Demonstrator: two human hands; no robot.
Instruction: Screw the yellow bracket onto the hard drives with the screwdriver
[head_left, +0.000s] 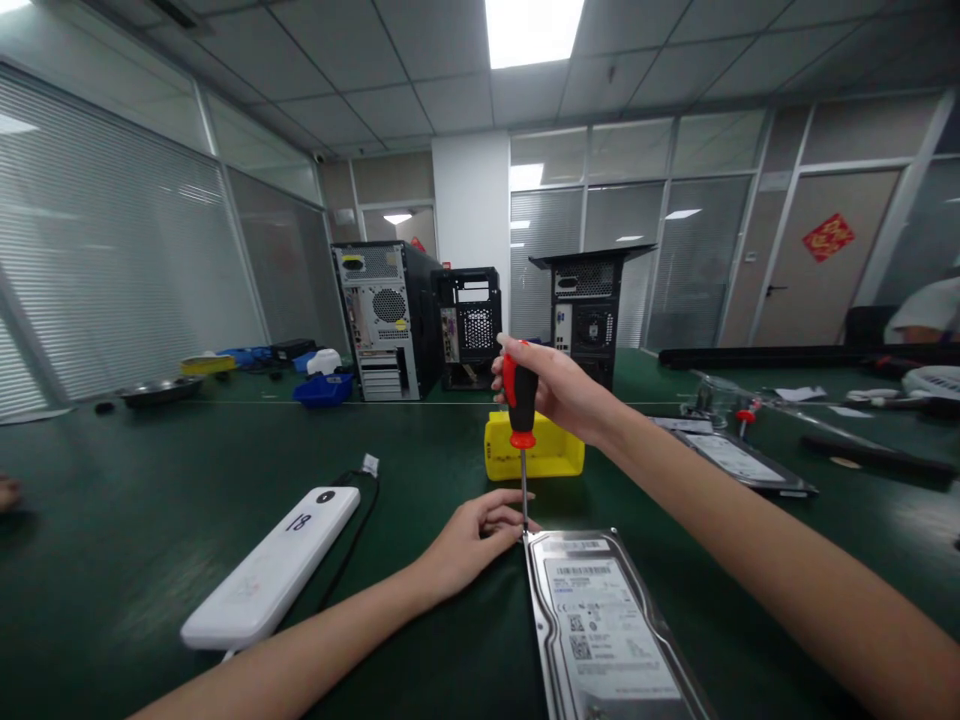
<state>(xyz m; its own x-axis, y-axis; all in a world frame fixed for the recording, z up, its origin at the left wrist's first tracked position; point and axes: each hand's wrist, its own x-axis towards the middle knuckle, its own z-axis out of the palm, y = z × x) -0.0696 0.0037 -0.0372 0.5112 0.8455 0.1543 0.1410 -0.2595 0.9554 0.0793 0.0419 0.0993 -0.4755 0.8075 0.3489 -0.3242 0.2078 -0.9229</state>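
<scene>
A silver hard drive (611, 625) with a white label lies on the green table at the bottom centre. My right hand (551, 380) is closed round the red and black handle of a screwdriver (523, 410), which stands upright with its tip at the drive's far left corner. Beside that corner is my left hand (480, 530), its fingers bent together around the lower shaft and tip; whether they pinch the shaft, a screw or the drive's edge is too small to tell. Just beyond the hands sits a yellow bin (534, 455).
A white power bank (274, 565) marked 18, with a black cable, lies at left. Computer cases (386, 320) stand behind, near a blue tray (322, 390). More drives (739, 460) lie at right. Another person's fingers (9, 494) show at the left edge.
</scene>
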